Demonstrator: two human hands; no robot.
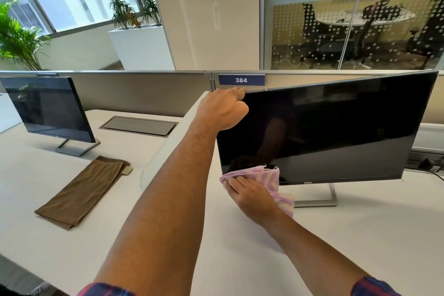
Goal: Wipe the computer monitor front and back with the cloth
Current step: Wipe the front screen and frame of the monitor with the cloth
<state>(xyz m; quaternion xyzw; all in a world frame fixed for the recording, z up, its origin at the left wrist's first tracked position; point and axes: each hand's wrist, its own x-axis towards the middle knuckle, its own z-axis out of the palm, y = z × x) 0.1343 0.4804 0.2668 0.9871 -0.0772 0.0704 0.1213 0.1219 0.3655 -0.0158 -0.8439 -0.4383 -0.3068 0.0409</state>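
A black flat monitor (336,127) stands on a silver stand on the white desk, its dark screen facing me and turned slightly. My left hand (223,109) grips the monitor's top left corner, fingers curled over the edge. My right hand (249,193) holds a pink and white striped cloth (266,175) against the screen's lower left corner and bottom bezel. Part of the cloth hangs below my right hand.
A folded brown cloth (81,190) lies on the desk at the left. A second monitor (48,108) stands behind it. A cable hatch (139,125) is set in the desk. A grey partition (144,89) with a "384" label runs behind. Cables lie at far right.
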